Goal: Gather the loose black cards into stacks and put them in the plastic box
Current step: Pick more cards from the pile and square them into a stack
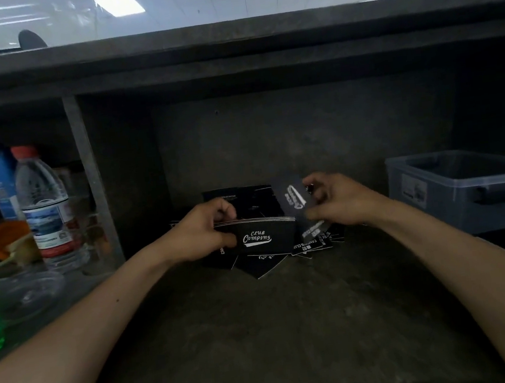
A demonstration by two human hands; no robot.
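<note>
Black cards, white "Club Camping" script. Neat stack [266,237] on edge, gripped by left hand [202,233], well left of translucent bluish plastic box [465,195]. Single card [291,198] tilted, pinched by right hand [339,202], nearer the box. Loose cards [264,264] flat, overlapping, scattered left of the box.

A dark, worn table [261,332] is stretching back into a shadowed recess. Loose black cards [262,264] with white lettering are lying overlapped in a scatter near its middle. A clear plastic box [464,186] is sitting at the right. Left of an upright divider [93,184], a water bottle [47,211] and a blue carton [0,182] are standing side by side.
</note>
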